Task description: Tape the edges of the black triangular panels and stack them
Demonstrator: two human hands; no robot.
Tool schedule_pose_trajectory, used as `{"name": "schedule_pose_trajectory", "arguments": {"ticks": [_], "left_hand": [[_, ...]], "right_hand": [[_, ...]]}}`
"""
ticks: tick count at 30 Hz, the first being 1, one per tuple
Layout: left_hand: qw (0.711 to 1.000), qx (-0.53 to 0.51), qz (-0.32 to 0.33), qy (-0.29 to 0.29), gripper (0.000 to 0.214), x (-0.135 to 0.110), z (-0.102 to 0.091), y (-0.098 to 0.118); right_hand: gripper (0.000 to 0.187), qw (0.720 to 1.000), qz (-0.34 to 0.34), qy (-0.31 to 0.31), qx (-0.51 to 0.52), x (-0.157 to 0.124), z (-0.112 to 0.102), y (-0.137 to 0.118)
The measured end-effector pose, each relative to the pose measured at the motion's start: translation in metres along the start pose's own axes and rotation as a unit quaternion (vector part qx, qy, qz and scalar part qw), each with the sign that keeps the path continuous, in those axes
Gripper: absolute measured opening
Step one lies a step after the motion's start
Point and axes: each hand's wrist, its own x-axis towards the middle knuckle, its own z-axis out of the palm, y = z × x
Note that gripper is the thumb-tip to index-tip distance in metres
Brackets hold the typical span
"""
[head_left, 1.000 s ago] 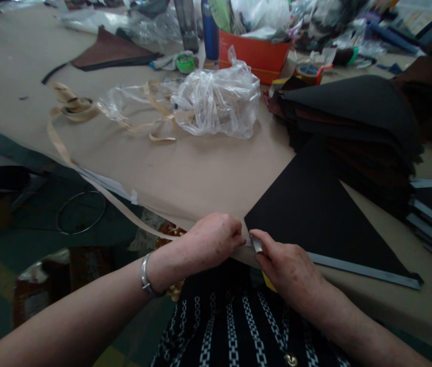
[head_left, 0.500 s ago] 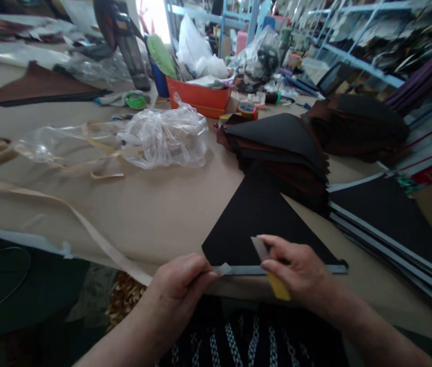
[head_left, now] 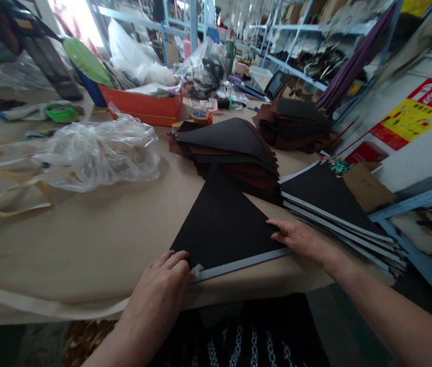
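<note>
I see the black triangular sheet [head_left: 223, 224] lying flat at the near edge of the tabletop [head_left: 86, 244], with a grey strip [head_left: 239, 262] running along its near side. My left hand [head_left: 160, 290] sits at the sheet's left corner, fingers bunched together over the strip's lifted end; I cannot tell whether it pinches the strip or only presses it. My right hand [head_left: 296, 237] lies spread and flat on the right corner, gripping nothing.

The risk I judge: the strip's loose end could curl or stick crooked if the sheet slides, since it sits so close to the table edge.

A stack of dark sheets [head_left: 231, 148] touches the triangle's far tip, and a pile of edged black sheets [head_left: 334, 204] crowds my right hand. A crumpled plastic bag [head_left: 97, 148] lies well apart to the left
</note>
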Motion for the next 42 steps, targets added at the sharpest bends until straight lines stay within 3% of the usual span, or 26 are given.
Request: {"name": "schedule_pose_trajectory", "arguments": {"ticks": [6, 9, 11, 13, 15, 16, 18, 21, 23, 26, 31, 34, 37, 40, 42], "left_hand": [[1.0, 0.028, 0.005, -0.01, 0.03, 0.027, -0.011, 0.0], [0.999, 0.052, -0.01, -0.012, 0.029, 0.039, -0.013, 0.003], [0.999, 0.051, -0.016, -0.008, 0.029, 0.044, -0.013, 0.003], [0.999, 0.036, -0.012, -0.007, 0.03, 0.045, -0.012, 0.002], [1.0, 0.02, -0.003, -0.006, 0.03, 0.044, -0.011, 0.001], [1.0, 0.015, -0.001, -0.001, 0.029, 0.044, -0.01, 0.0], [1.0, 0.008, -0.001, 0.016, 0.028, 0.043, -0.007, -0.002], [0.999, -0.001, 0.004, 0.05, 0.026, 0.042, -0.002, -0.005], [0.997, -0.009, 0.016, 0.069, 0.026, 0.043, 0.0, -0.007], [0.997, -0.02, 0.027, 0.073, 0.029, 0.046, -0.004, -0.011], [0.998, -0.048, 0.022, 0.047, 0.03, 0.054, -0.016, -0.017], [0.997, -0.066, -0.025, 0.005, 0.029, 0.054, -0.026, -0.01], [0.983, -0.152, -0.091, -0.055, 0.031, 0.045, -0.036, 0.009], [0.942, -0.299, -0.107, -0.108, 0.031, 0.035, -0.041, 0.035], [0.915, -0.361, -0.121, -0.131, 0.03, 0.032, -0.039, 0.049]], "right_hand": [[0.032, 0.996, 0.009, -0.04, -0.081, -0.072, 0.022, -0.025], [0.02, 0.987, 0.01, -0.156, -0.033, -0.113, 0.041, -0.046], [0.014, 0.972, 0.01, -0.227, 0.05, -0.127, 0.041, -0.055], [0.019, 0.975, 0.048, -0.183, 0.113, -0.123, 0.025, -0.059], [0.029, 0.987, 0.088, -0.064, 0.119, -0.1, 0.001, -0.056], [0.032, 0.991, 0.083, -0.025, 0.104, -0.083, -0.01, -0.053], [0.038, 0.997, 0.051, -0.007, 0.055, -0.044, -0.022, -0.044], [0.045, 0.999, 0.03, -0.019, -0.031, 0.005, -0.013, -0.029], [0.046, 0.997, 0.032, -0.018, -0.063, 0.019, 0.002, -0.022], [0.045, 0.996, 0.039, -0.021, -0.078, 0.006, 0.021, -0.024], [0.038, 0.994, 0.02, -0.064, -0.091, -0.055, 0.04, -0.058], [0.032, 0.994, 0.023, -0.093, -0.051, -0.078, 0.043, -0.073], [0.025, 0.993, 0.037, -0.106, 0.04, -0.077, 0.034, -0.073], [0.025, 0.982, 0.067, -0.063, 0.167, -0.058, 0.019, -0.069], [0.024, 0.959, 0.066, -0.043, 0.272, -0.044, 0.013, -0.073]]}}
